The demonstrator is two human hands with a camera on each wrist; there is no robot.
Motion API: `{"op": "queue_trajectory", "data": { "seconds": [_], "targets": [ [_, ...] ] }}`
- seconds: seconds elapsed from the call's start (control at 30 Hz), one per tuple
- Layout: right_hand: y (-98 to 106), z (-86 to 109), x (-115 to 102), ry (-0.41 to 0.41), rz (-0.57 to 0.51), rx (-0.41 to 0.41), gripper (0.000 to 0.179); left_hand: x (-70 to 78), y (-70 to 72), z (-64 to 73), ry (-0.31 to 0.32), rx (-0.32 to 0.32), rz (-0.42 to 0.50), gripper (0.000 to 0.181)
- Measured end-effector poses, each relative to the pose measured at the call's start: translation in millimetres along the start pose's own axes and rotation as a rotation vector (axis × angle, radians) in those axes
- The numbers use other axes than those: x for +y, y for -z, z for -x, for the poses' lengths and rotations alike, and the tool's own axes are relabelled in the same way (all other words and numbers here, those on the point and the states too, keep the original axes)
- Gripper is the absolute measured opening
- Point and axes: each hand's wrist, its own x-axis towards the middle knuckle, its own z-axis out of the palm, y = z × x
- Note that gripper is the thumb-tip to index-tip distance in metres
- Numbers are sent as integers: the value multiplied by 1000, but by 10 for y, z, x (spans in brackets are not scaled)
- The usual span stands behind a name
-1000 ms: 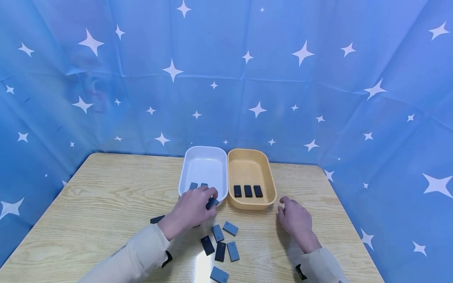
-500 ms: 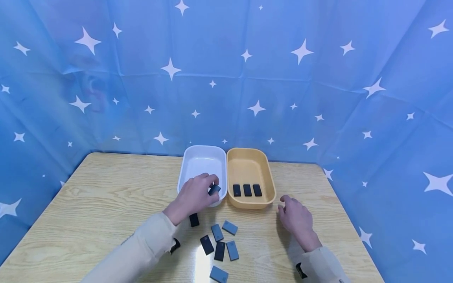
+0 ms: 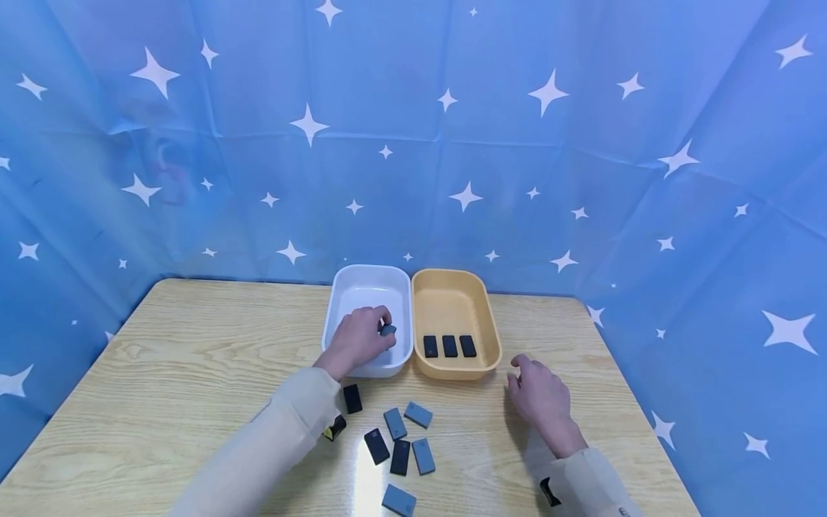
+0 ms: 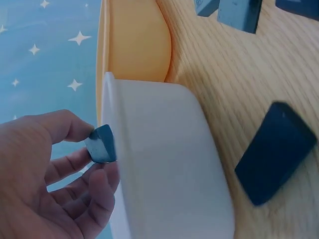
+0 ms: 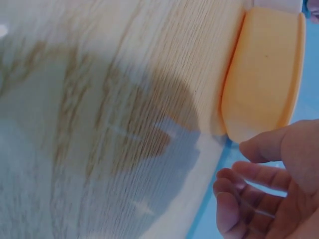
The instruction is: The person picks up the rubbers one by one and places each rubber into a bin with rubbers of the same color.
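Note:
Between thumb and fingers my left hand point(image 3: 359, 339) pinches a small blue-grey rectangular block point(image 4: 101, 144), over the white bin point(image 3: 400, 287). In the left wrist view the block is at the bin's rim, partly behind it. The hand hides the near left part of that bin's floor. My right hand point(image 3: 541, 402) hovers to the right of the yellow bin point(image 3: 452, 287), fingers loosely bent and holding nothing. Inside the yellow bin three black blocks point(image 3: 449, 346) lie in a row near its front.
In front of the bins, several loose blocks lie on the wooden table point(image 3: 213, 345): blue-grey ones point(image 3: 423, 457) and black ones point(image 3: 377, 446). One black block point(image 3: 352, 398) lies close to my left sleeve. A blue star-patterned curtain point(image 3: 413, 143) hangs behind the table.
My left hand has moved forward with the blue-grey block, from the white bin's front edge to over its inside. My right hand has stayed in about the same place.

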Motion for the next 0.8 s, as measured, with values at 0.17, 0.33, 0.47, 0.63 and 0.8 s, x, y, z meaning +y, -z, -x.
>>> {"op": "queue_trajectory", "data": {
  "seconds": [0.17,0.33,0.47,0.63,0.8],
  "targets": [
    [0,-9,-8,-5,3,-11,30,-6,-88,-77,59,-25,15,18],
    [-4,-12,-23,-20,4,-45,31,5,-163,-138,170,-74,23,21],
    [-12,-15,-24,-27,6,-49,30,9,-228,-185,224,-95,27,22],
    [-23,-15,-25,-25,11,-48,30,7,-311,-220,232,-105,35,18],
    [-39,-18,-18,-22,12,-43,29,3,-385,-251,229,-100,6,10]
  ]
}}
